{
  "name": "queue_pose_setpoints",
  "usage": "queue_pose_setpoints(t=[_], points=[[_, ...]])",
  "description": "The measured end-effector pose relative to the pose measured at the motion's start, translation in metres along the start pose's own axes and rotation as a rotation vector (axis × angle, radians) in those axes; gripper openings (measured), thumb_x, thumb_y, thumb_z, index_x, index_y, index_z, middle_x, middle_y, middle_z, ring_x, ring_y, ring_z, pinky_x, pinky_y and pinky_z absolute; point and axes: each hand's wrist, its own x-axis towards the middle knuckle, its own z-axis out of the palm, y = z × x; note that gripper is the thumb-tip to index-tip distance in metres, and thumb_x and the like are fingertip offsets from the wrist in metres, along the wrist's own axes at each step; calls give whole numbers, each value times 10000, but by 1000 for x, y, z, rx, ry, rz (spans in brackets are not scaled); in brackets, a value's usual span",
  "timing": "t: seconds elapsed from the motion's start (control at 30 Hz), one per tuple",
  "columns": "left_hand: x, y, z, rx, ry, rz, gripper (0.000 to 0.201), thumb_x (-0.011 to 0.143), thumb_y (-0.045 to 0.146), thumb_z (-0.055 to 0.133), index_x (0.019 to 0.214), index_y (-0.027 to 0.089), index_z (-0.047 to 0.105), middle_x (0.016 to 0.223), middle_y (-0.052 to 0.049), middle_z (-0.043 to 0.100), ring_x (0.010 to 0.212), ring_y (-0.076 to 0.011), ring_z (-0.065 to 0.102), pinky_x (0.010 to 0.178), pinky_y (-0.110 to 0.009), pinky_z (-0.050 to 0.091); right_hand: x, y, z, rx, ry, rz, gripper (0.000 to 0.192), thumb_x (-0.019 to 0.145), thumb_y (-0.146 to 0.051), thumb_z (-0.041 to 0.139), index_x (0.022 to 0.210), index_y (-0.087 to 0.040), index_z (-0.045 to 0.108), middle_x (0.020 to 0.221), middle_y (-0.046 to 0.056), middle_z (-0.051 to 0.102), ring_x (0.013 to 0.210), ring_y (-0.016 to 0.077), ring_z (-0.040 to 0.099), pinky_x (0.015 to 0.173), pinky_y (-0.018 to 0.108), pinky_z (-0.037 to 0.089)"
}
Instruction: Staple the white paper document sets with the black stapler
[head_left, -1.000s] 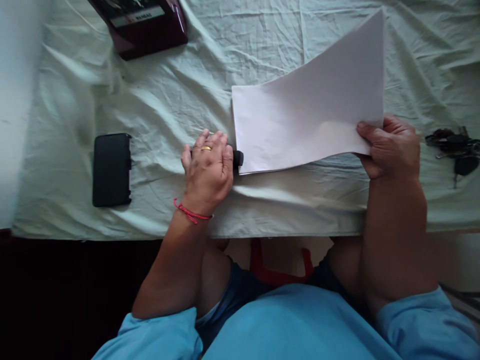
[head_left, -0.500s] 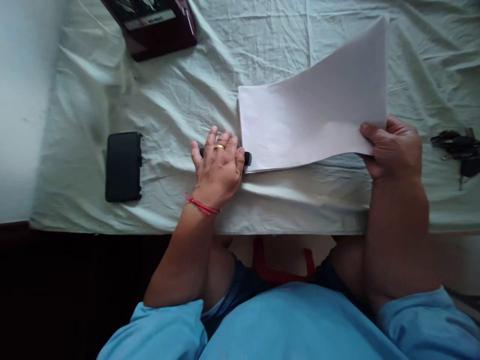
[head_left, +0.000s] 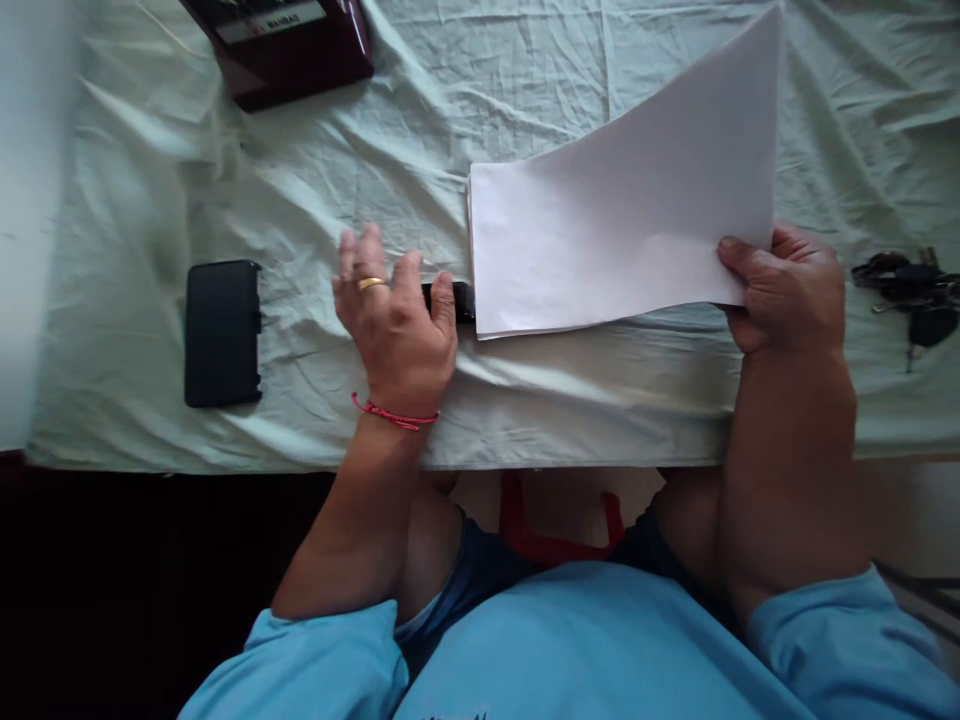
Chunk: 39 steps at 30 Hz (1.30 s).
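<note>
Two hands are busy on the pale green, wrinkled cloth (head_left: pixel 315 190) that covers the table. Your right hand (head_left: pixel 784 290) pinches the near right corner of a thin stack of white paper sheets (head_left: pixel 622 220), thumb on top and fingers underneath, so that end rises off the cloth while the left edge rests on it. Your left hand (head_left: pixel 394 320) lies over a small black stapler-like tool (head_left: pixel 450 298) just beside the stack's near left corner; the fingers are spread loosely over it rather than closed, and only its right end shows, so whether you truly grip it cannot be told.

Judging from this, squaring the sheets matters most: keep the right-hand pinch firm so the edges stay flush, and lower the raised end so the corner lies flat. Settle your left fingers fully around the black tool and keep its mouth facing the corner.

Off to the left lies a black rectangular case (head_left: pixel 223 332), a dark red box (head_left: pixel 289 45) sits at the far edge, and a bunch of dark keys (head_left: pixel 911 295) rests at the right.
</note>
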Motion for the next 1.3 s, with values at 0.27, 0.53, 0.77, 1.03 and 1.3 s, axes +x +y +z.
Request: queue_pose_setpoints(t=[0.27, 0.53, 0.77, 1.03, 1.3], points=[[-43, 56, 15, -425, -115, 116, 172, 1051, 364, 615, 933, 254, 675, 1019, -95, 700, 1019, -263, 653, 985, -421, 494, 6, -13, -14, 55, 40, 25, 329, 506, -168, 772, 835, -170, 776, 915, 39, 762, 699, 149, 652, 764, 390, 614], [-34, 53, 27, -865, -327, -292, 449, 1088, 499, 589, 723, 239, 572, 711, -9, 559, 641, -150, 500, 572, -288, 347, 19, -20, -45, -21, 160, -43, 327, 415, -277, 854, 711, -240, 722, 907, 36, 724, 785, 185, 643, 674, 383, 542], [-30, 56, 32, -1165, -300, -512, 517, 830, 584, 897, 1138, 228, 685, 1034, -36, 731, 753, -135, 633, 492, -200, 436, 14, -21, -51, 10, 87, -66, 258, 467, -261, 804, 684, -211, 673, 938, 45, 732, 795, 186, 662, 786, 437, 604], [-25, 51, 24, -1110, -354, -376, 250, 883, 366, 840, 722, 196, 752, 787, -26, 726, 815, -163, 651, 795, -268, 545, 1, -27, -52, -149, -78, 76, 283, 560, -204, 794, 842, -225, 789, 834, 20, 722, 649, 110, 568, 621, 271, 504], [-22, 46, 20, -857, -412, -229, 493, 923, 446, 772, 558, 192, 561, 580, 28, 413, 585, -106, 316, 528, -272, 227, 10, -19, -56, -448, -26, 51, 257, 707, -282, 722, 934, -166, 758, 773, 24, 687, 594, 90, 541, 546, 215, 416]])
